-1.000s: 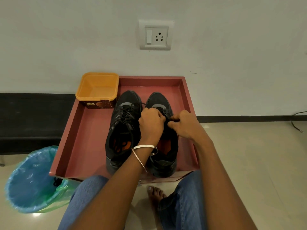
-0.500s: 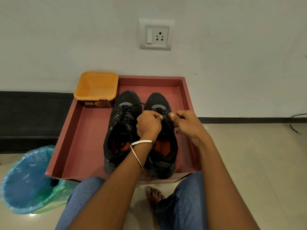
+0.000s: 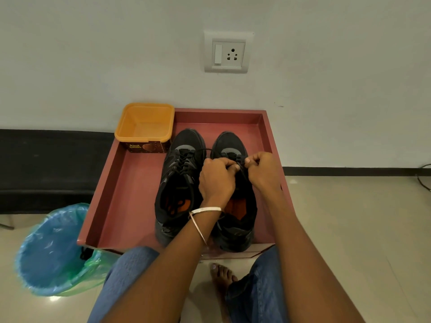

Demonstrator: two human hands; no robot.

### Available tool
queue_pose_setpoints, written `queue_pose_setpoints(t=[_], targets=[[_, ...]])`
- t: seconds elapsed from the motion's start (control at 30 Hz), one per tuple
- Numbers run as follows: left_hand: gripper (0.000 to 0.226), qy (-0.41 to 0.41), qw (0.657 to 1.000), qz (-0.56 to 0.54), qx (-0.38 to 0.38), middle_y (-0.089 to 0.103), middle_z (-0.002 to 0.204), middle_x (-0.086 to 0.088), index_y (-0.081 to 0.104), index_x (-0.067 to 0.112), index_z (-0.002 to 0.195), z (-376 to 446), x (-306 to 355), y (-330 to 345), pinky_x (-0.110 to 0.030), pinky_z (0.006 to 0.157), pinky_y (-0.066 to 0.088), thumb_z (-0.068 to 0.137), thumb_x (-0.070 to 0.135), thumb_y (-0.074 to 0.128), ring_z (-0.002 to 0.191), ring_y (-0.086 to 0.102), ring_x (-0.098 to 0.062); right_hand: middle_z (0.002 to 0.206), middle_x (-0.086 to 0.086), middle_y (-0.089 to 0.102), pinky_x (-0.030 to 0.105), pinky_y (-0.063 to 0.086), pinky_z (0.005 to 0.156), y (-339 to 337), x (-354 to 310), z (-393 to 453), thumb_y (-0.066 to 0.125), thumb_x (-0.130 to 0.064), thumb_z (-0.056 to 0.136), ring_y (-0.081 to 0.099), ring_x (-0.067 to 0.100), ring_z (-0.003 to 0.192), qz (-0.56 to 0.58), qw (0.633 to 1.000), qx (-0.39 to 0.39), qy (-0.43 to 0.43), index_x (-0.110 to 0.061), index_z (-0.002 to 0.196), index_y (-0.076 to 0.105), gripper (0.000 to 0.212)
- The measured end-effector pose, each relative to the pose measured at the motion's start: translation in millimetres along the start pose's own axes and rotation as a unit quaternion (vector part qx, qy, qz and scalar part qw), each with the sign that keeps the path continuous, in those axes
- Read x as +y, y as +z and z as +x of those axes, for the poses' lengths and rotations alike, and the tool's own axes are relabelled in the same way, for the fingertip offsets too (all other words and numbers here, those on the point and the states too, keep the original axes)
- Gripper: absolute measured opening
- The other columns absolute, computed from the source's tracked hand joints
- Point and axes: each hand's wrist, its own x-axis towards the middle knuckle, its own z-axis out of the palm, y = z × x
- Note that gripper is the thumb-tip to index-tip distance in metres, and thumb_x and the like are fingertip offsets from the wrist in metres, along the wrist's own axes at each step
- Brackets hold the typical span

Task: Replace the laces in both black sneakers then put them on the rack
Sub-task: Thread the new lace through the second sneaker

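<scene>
Lacing was underway: my left hand (image 3: 217, 178) and right hand (image 3: 263, 170) each pinched the lace (image 3: 241, 164) over the right sneaker (image 3: 235, 145) in the tray (image 3: 130, 183); next, I judged, threading an eyelet.

black fabric sneakers (image 3: 205, 183), orange insoles | dull-red wooden tray (image 3: 130, 187) | orange square plastic tub (image 3: 145, 122), brown printed label | blue bin liner (image 3: 51, 250) | blue jeans (image 3: 126, 271)

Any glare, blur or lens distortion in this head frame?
Head view: sharp, evenly lit; wide-angle bends the black skirting; a small glare spot on the floor by the blue bin; the lace between both hands' fingers is dark on the dark sneaker, hard to trace.
</scene>
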Motion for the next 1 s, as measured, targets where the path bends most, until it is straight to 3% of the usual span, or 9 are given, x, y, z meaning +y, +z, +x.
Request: queue_pose_setpoints(t=[0.13,0.3,0.4,0.47,0.57,0.67,0.73,0.8,1.0], targets=[[0.033,0.04,0.997,0.063,0.013,0.048,0.117,-0.004,0.06,0.022,0.111,-13,-2,-9,-0.036,0.085,0.045,0.084,0.039,0.068,0.108,0.05,-0.026,0.083,0.014,0.069,0.034,0.059,0.07,-19,-10,-6,0.046,-0.007,0.098,0.067,0.021,0.071,0.186,0.979,0.066,0.052,-0.005,0.094,0.061,0.016],[0.049,0.002,0.994,0.11,0.009,0.05,0.116,-0.008,0.052,0.013,0.111,-23,1,-16,-0.037,0.077,0.043,0.079,0.044,0.071,0.107,0.052,-0.029,0.083,0.007,0.068,0.033,0.058,0.076,-59,-43,-22,0.044,-0.013,0.101,0.069,0.018,0.076,0.348,0.928,0.129,-0.012,-0.006,0.098,0.055,0.014],[0.05,-0.015,0.993,0.116,-0.009,0.053,0.115,-0.009,0.05,0.009,0.114,-25,2,-15,-0.035,0.07,0.039,0.081,0.042,0.069,0.104,0.056,-0.032,0.079,0.013,0.068,0.041,0.058,0.079,-89,-70,-34,0.041,-0.013,0.103,0.068,0.031,0.077,0.482,0.856,0.146,-0.12,-0.007,0.096,0.049,0.012],[0.053,-0.017,0.99,0.142,-0.017,0.051,0.119,-0.011,0.047,0.007,0.118,-27,0,-11,-0.036,0.072,0.04,0.082,0.04,0.07,0.106,0.056,-0.033,0.07,0.01,0.062,0.042,0.058,0.069,-102,-79,-38,0.041,-0.013,0.103,0.061,0.028,0.065,0.536,0.819,0.138,-0.153,-0.01,0.093,0.048,0.013],[0.056,-0.004,0.984,0.18,-0.004,0.05,0.122,-0.013,0.042,0.006,0.122,-28,-6,-7,-0.035,0.075,0.044,0.085,0.038,0.068,0.108,0.057,-0.034,0.06,-0.002,0.055,0.026,0.041,0.048,-92,-68,-33,0.044,-0.009,0.1,0.046,0.012,0.051,0.446,0.876,0.139,-0.125,-0.014,0.091,0.053,0.014],[0.053,0.0,0.985,0.17,0.002,0.049,0.123,-0.013,0.04,0.006,0.124,-26,-7,-4,-0.033,0.072,0.042,0.087,0.035,0.065,0.107,0.057,-0.034,0.077,-0.01,0.06,0.023,0.043,0.066,-57,-37,-22,0.056,-0.017,0.095,0.054,0.006,0.068,0.11,0.988,0.057,-0.092,-0.013,0.1,0.063,0.01],[0.051,-0.001,0.986,0.164,0.005,0.048,0.124,-0.013,0.04,0.007,0.124,-25,-7,-2,-0.034,0.074,0.044,0.088,0.034,0.064,0.106,0.058,-0.035,0.088,-0.004,0.063,0.027,0.047,0.079,-35,-15,-15,0.062,-0.028,0.092,0.059,0.013,0.083,-0.074,0.994,-0.072,-0.044,-0.008,0.097,0.066,0.021],[0.048,-0.002,0.986,0.164,0.015,0.047,0.124,-0.013,0.04,0.008,0.123,-26,-8,0,-0.034,0.07,0.043,0.089,0.033,0.063,0.104,0.059,-0.034,0.081,0.007,0.067,0.03,0.048,0.074,-25,-10,-11,0.063,-0.028,0.092,0.062,0.021,0.079,-0.115,0.986,-0.123,-0.01,-0.004,0.084,0.068,0.027],[0.046,-0.007,0.988,0.151,0.024,0.047,0.123,-0.013,0.041,0.009,0.122,-27,-9,2,-0.033,0.067,0.039,0.088,0.031,0.063,0.1,0.059,-0.035,0.084,0.013,0.066,0.026,0.042,0.065,-40,-23,-19,0.057,-0.025,0.095,0.059,0.02,0.077,-0.005,0.999,-0.032,0.001,0.004,0.087,0.065,0.031]])
